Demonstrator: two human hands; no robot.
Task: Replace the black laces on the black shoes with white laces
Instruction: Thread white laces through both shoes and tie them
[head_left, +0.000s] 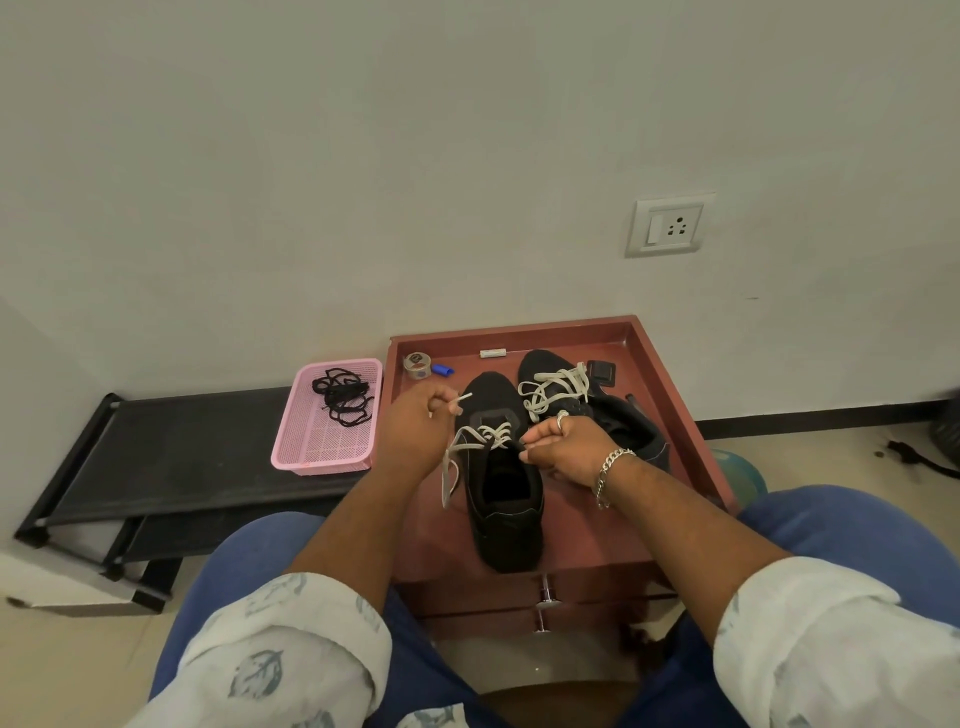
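Observation:
A black shoe (503, 499) stands toe away from me on the red-brown cabinet top (582, 525). A white lace (485, 435) crosses its upper eyelets. My left hand (415, 428) pinches one end of this lace, whose tip sticks out to the right above the shoe's toe. My right hand (563, 447) grips the shoe's right eyelet edge with curled fingers. A second black shoe (597, 410) lies behind it with a loose white lace (553, 392) threaded through. The black laces (343, 397) lie in a pink basket (324, 447).
A tape roll (417, 365), a blue cap (442, 370), a small white stick (492, 354) and a black square item (601, 372) lie at the back of the raised-rim top. A black rack (156, 467) holds the basket at left. A wall socket (669, 224) is above.

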